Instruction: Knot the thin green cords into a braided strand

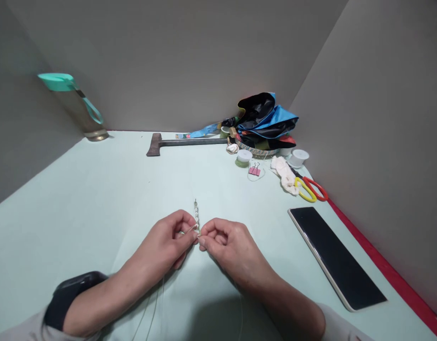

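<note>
Nearest, thin strands point(155, 304) trail below the grip; a black wristband point(64, 300) sits on the left arm. The left hand point(168, 239) pinches the knotted cord point(196, 212) near its lower end, thumb against fingers; just beside it, the right hand point(231, 239) has thumb and forefinger together on a strand. The cord points away just beyond the 2 hands. Right of the grip lies a phone point(337, 258); farther out, scissors point(305, 190), a pink binder clip point(254, 171) and a spool point(244, 157); beyond, a hatchet point(190, 141), a pouch point(268, 124) and, far left, a bottle point(71, 106).
</note>
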`<state>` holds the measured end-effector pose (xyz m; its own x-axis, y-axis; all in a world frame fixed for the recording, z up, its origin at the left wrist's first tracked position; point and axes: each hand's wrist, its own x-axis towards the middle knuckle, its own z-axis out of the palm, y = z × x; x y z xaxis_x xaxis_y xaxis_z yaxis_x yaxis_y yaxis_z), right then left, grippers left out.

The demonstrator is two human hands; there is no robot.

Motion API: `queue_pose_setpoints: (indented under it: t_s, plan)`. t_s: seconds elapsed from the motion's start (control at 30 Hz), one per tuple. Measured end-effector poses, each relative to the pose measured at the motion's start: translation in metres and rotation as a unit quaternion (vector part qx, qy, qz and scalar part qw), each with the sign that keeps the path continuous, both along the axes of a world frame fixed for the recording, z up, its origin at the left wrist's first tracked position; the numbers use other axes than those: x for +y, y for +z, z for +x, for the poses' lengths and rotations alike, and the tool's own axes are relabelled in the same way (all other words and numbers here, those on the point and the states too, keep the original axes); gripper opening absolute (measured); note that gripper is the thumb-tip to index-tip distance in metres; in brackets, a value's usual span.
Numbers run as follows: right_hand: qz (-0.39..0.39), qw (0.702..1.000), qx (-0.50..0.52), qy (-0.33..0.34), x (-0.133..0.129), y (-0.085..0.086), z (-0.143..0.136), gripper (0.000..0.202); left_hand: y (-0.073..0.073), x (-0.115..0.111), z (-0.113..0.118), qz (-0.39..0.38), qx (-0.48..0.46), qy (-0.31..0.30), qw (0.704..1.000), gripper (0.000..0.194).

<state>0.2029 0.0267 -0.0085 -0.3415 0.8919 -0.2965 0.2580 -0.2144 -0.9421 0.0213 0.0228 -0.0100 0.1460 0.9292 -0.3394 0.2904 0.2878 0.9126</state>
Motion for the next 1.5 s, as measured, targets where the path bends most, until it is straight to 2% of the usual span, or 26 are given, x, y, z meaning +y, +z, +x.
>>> queue_pose_setpoints:
  t_s: [0.13, 0.27, 0.47, 0.63, 0.83, 1.1, 1.2, 1.37, 1.5]
  plan:
    - [-0.006, 1.000, -0.009, -0.001, 0.000, 0.002, 0.000, 0.013, -0.004, -0.010, -0.008, 0.086, 0.046, 0.021, 0.995, 0.024]
    - [-0.005, 1.000, -0.021, -0.003, 0.000, 0.004, 0.000, 0.015, -0.003, -0.020, -0.020, 0.145, 0.082, -0.006, 0.986, 0.015]
    - [-0.011, 1.000, -0.014, 0.003, 0.000, 0.006, 0.000, 0.018, -0.002, -0.019, -0.019, 0.168, 0.104, -0.054, 0.979, 0.027]
    - [-0.009, 1.000, -0.008, 0.012, -0.002, 0.008, 0.001, 0.020, -0.003, -0.018, -0.012, 0.215, 0.127, -0.076, 0.965, 0.025]
    - [-0.006, 1.000, -0.002, 0.023, -0.003, 0.007, 0.001, 0.020, -0.008, -0.019, -0.013, 0.238, 0.159, -0.065, 0.956, 0.028]
    - [-0.005, 0.998, 0.003, 0.056, -0.001, 0.006, 0.008, 0.018, -0.006, -0.016, -0.016, 0.285, 0.184, -0.058, 0.939, 0.017]
    - [-0.014, 0.997, -0.002, 0.071, 0.000, 0.008, 0.012, 0.018, -0.006, -0.017, -0.017, 0.272, 0.177, -0.044, 0.945, 0.015]
    - [-0.019, 0.996, -0.016, 0.088, -0.001, 0.009, 0.015, 0.018, -0.011, -0.020, -0.021, 0.178, 0.124, -0.017, 0.976, 0.017]
    - [-0.015, 0.996, -0.022, 0.091, 0.000, 0.007, 0.015, 0.018, -0.010, -0.017, -0.022, 0.114, 0.051, -0.014, 0.992, 0.010]
